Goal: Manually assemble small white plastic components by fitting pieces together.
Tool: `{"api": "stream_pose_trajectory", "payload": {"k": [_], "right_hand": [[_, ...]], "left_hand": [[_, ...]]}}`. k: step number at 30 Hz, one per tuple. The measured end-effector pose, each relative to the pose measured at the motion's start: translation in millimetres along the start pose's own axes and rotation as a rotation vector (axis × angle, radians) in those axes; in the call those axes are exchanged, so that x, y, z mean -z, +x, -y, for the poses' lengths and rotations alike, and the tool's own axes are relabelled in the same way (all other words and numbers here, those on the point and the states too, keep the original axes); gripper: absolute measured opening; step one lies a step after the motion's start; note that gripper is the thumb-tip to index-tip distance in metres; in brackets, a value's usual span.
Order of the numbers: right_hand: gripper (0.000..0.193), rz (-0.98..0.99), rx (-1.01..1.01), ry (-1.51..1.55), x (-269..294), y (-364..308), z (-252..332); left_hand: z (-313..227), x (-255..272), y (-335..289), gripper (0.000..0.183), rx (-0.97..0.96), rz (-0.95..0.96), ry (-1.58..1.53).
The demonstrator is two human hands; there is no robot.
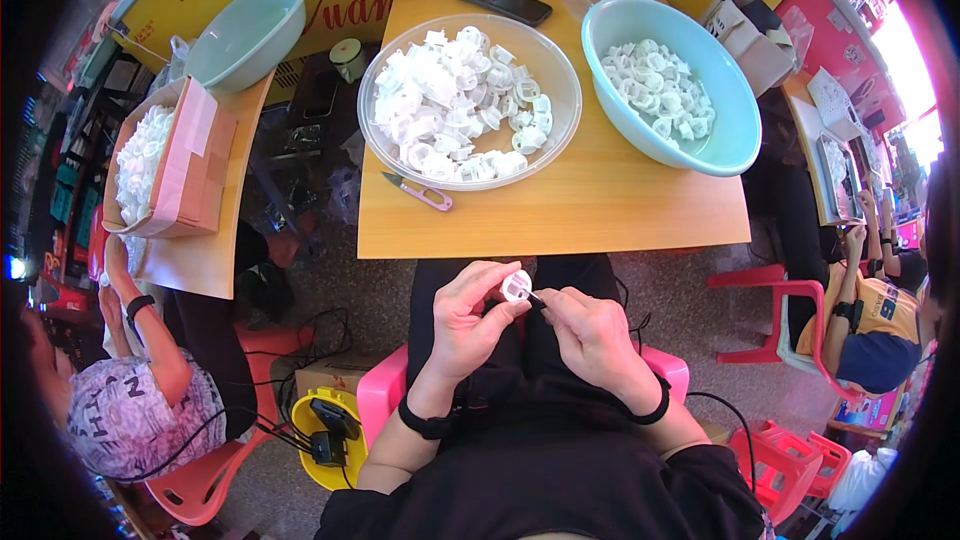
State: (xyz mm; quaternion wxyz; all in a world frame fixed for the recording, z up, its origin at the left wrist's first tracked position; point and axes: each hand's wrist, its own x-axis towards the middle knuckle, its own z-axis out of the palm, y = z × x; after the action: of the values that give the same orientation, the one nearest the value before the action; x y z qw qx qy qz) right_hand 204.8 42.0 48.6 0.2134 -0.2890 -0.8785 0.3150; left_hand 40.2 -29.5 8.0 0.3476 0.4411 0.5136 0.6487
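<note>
My left hand (472, 312) pinches a small white plastic ring part (516, 286) between thumb and fingers, held over my lap just below the table's front edge. My right hand (592, 330) is closed around a thin dark tool (537, 299) whose tip touches the part. Ahead on the wooden table (600, 210) stands a clear plastic bowl (560, 70) heaped with many of the same white parts, and to its right a light blue basin (735, 135) holds a smaller layer of them.
Small pink snips (420, 191) lie by the clear bowl. A black phone (503, 1), a cup and a small fan sit at the table's far end. A second table at left carries a box of white parts (160, 165) and an empty green basin (248, 30). People sit left and right.
</note>
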Motion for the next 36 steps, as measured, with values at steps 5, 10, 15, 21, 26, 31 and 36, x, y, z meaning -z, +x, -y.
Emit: {"api": "stream_pose_trajectory", "payload": {"k": [5,10,15,21,26,31,36], "right_hand": [[0.027,0.033,-0.040,0.177,-1.0,-0.1,-7.7],[0.023,0.022,-0.095,0.287,-5.1,-1.3,-10.1],[0.029,0.011,-0.058,0.105,-5.6,1.7,-6.3],[0.028,-0.094,0.086,-0.163,-9.6,4.3,-6.7],[0.038,-0.113,0.147,-0.330,-7.0,2.3,-7.5],[0.039,-0.106,0.180,-0.394,-7.5,3.4,-3.5],[0.038,-0.076,0.187,-0.471,-7.0,3.3,-0.6]], "left_hand": [[1.0,2.3,0.3,0.041,0.053,0.021,-0.091],[1.0,2.7,-0.1,0.041,0.061,0.021,-0.109],[6.5,3.9,-1.1,0.040,0.009,0.036,-0.077],[2.8,4.2,0.3,0.040,0.034,0.009,-0.082],[5.2,5.5,-0.8,0.041,0.043,-0.017,-0.094],[4.0,5.0,-0.2,0.042,0.020,0.000,-0.042],[3.3,7.6,-1.3,0.042,0.023,0.012,-0.025]]}}
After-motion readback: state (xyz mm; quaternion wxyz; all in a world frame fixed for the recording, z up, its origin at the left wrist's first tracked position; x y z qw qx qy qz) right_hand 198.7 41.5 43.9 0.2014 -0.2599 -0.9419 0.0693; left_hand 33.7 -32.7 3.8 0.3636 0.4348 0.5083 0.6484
